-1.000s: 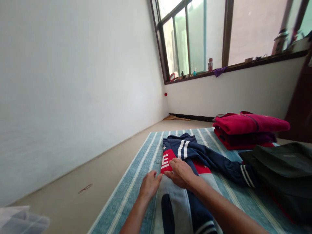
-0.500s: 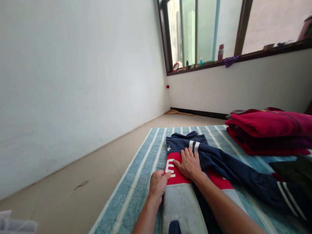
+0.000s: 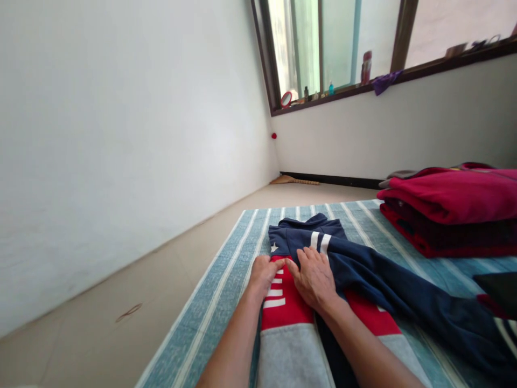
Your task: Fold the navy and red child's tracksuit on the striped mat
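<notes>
A navy, red and grey jacket (image 3: 288, 315) with white lettering lies partly folded on a striped blue cloth (image 3: 226, 302). One navy sleeve (image 3: 388, 264) with white stripes stretches out to the right. My left hand (image 3: 264, 276) grips the jacket's folded left edge beside the red band, thumb on top and the other fingers mostly hidden. Pressed flat over the red band and the sleeve's upper end is my right hand (image 3: 315, 275), its fingers extended. The two thumbs are almost touching.
Folded red clothes (image 3: 448, 199) are stacked at the right, with a dark garment (image 3: 501, 291) in front of them. A white wall (image 3: 141, 134) rises on the left above the tiled floor (image 3: 169, 269). Small bottles and a round mirror (image 3: 286, 99) stand on the windowsill.
My left hand has slid up the jacket's left edge toward the collar, nearer the right thumb. My right hand stays pressed on the jacket. The camera view has shifted slightly.
</notes>
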Demonstrator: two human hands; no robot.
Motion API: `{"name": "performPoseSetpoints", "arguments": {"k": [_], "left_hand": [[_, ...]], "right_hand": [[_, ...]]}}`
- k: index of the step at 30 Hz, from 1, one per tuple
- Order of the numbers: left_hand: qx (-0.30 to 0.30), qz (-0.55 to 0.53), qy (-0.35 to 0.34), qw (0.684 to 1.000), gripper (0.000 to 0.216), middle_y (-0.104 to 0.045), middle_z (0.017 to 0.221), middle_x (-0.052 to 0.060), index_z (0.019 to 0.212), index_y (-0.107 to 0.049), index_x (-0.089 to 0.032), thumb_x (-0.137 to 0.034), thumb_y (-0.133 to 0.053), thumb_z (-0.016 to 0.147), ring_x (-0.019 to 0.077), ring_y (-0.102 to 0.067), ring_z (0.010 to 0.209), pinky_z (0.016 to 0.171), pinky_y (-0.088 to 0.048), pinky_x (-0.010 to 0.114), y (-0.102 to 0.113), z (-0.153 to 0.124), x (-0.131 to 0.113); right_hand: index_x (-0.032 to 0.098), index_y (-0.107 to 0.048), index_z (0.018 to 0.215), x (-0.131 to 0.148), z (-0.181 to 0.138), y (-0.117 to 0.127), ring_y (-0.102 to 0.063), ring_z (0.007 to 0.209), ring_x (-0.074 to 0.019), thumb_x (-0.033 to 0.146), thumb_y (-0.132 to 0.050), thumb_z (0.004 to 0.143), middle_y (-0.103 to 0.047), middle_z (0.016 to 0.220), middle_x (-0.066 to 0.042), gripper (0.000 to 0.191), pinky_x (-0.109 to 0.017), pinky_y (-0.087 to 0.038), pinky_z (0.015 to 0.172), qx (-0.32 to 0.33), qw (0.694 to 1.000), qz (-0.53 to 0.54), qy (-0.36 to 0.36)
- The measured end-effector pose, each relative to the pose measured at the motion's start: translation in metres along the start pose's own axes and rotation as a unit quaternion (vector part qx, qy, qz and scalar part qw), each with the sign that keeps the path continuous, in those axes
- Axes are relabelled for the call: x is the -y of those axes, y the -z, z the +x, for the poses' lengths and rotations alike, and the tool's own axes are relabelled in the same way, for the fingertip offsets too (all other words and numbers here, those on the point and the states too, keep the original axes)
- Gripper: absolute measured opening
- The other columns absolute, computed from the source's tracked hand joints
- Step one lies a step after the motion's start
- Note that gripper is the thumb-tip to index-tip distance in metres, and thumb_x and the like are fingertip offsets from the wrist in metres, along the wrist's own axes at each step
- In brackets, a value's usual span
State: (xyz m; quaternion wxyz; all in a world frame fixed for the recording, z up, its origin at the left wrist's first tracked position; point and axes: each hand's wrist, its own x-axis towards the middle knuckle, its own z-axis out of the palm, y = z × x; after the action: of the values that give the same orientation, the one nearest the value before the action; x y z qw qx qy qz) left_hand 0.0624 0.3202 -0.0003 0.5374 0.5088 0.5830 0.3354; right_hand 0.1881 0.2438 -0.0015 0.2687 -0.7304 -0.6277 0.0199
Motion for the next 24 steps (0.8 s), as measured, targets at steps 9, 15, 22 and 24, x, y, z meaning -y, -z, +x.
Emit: {"name": "performPoseSetpoints", "arguments": {"k": [9, 15, 22, 24], "left_hand": [[0.073, -0.099, 0.022, 0.992, 0.027, -0.069, 0.058, 0.008, 0.071, -0.064, -0.013, -0.023, -0.079, 0.052, 0.0237, -0.067, 0.054, 0.055, -0.054, 0.034, 0.014, 0.001, -0.002], [0.029, -0.094, 0.011, 0.995, 0.025, -0.064, 0.049, 0.005, 0.055, -0.058, -0.014, -0.024, -0.081, 0.053, 0.0178, -0.059, 0.042, 0.046, -0.05, 0.03, 0.0, 0.032, -0.013], [-0.015, -0.103, -0.023, 0.994, 0.021, -0.063, 0.049, -0.001, 0.062, -0.062, -0.014, -0.01, -0.079, 0.049, 0.0147, -0.059, 0.043, 0.045, -0.048, 0.024, -0.006, 0.051, -0.008], [0.007, -0.109, -0.014, 0.994, 0.023, -0.067, 0.054, 0.004, 0.064, -0.064, -0.013, -0.015, -0.081, 0.049, 0.0195, -0.063, 0.049, 0.05, -0.053, 0.03, -0.004, 0.056, -0.011]], "right_hand": [[0.007, -0.059, 0.124, -0.011, 0.003, -0.001, -0.035, 0.133, -0.0347, 0.046, -0.037, 0.095, -0.048, 0.139, -0.021, 0.053, -0.052, -0.021, 0.107, 0.015, 0.999, -0.032, -0.022], [0.006, -0.058, 0.125, -0.009, 0.002, -0.004, -0.035, 0.133, -0.0348, 0.044, -0.035, 0.095, -0.048, 0.139, -0.022, 0.053, -0.052, -0.021, 0.107, 0.01, 0.999, -0.034, -0.02], [0.007, -0.058, 0.126, -0.009, 0.003, -0.003, -0.035, 0.133, -0.0348, 0.042, -0.035, 0.094, -0.047, 0.14, -0.021, 0.052, -0.052, -0.021, 0.107, 0.017, 0.999, -0.027, -0.022], [0.007, -0.057, 0.126, -0.009, 0.004, -0.003, -0.035, 0.133, -0.0347, 0.042, -0.036, 0.094, -0.047, 0.14, -0.021, 0.052, -0.052, -0.021, 0.107, 0.016, 0.999, -0.024, -0.024]]}}
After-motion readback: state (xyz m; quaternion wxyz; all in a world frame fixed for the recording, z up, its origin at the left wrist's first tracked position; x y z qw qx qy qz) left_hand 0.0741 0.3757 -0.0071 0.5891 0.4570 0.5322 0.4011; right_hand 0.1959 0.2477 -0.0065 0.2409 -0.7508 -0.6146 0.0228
